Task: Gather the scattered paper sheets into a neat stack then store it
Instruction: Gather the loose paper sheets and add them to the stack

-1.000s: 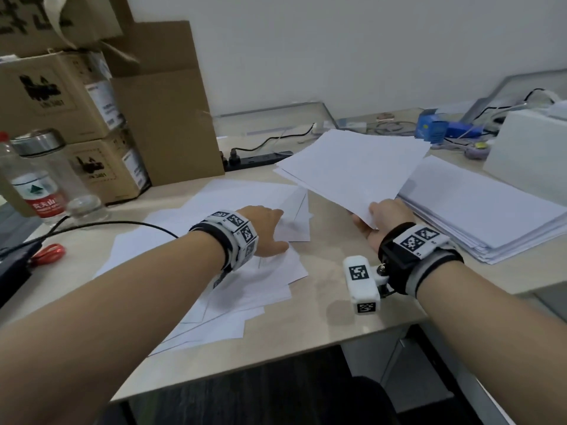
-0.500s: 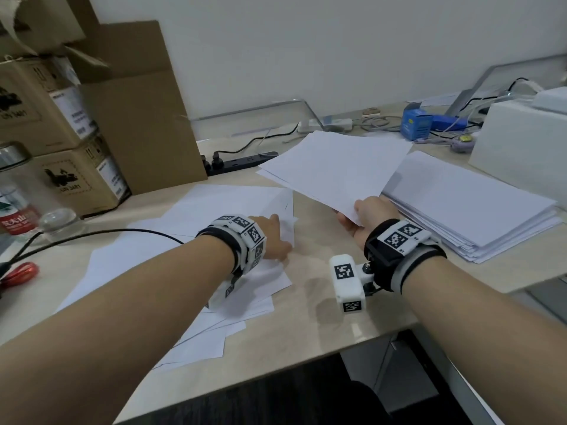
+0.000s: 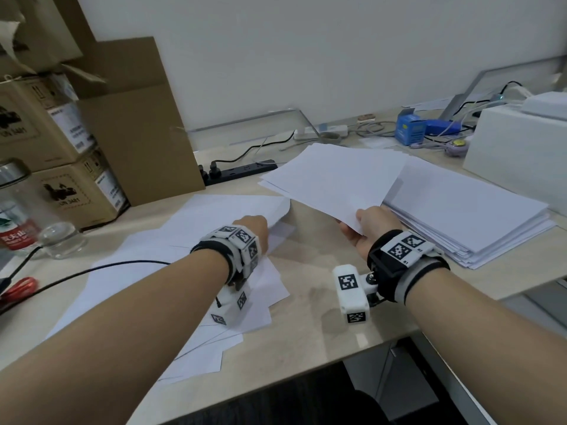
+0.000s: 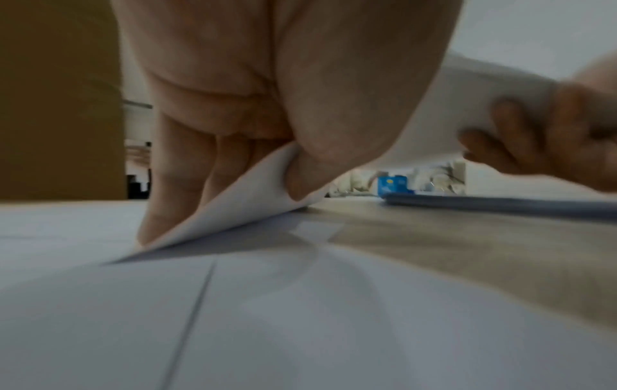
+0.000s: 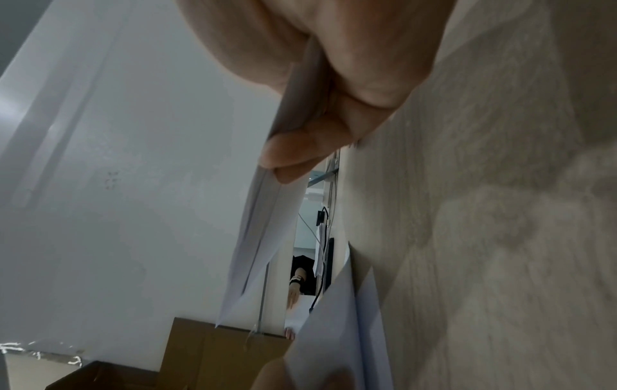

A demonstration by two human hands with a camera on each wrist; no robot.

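Note:
White paper sheets (image 3: 147, 262) lie scattered over the left half of the desk. My left hand (image 3: 254, 228) pinches the corner of the top sheet (image 4: 240, 205) between thumb and fingers and lifts it off the pile. My right hand (image 3: 365, 228) grips a small bundle of gathered sheets (image 3: 334, 179) by its near corner and holds it above the desk; in the right wrist view the bundle (image 5: 264, 237) hangs from thumb and fingers. A thick, roughly squared stack of paper (image 3: 466, 210) lies on the desk to the right.
Cardboard boxes (image 3: 61, 167) stand at the back left, with a water bottle (image 3: 15, 216) and a glass jar (image 3: 61, 240). A black cable (image 3: 92, 268) crosses the scattered sheets. A power strip (image 3: 239, 171), a blue box (image 3: 409, 130) and a white box (image 3: 518, 151) line the back.
My left hand slid forward over the scattered sheets and now pinches up a sheet corner. The right hand stays in place with its bundle.

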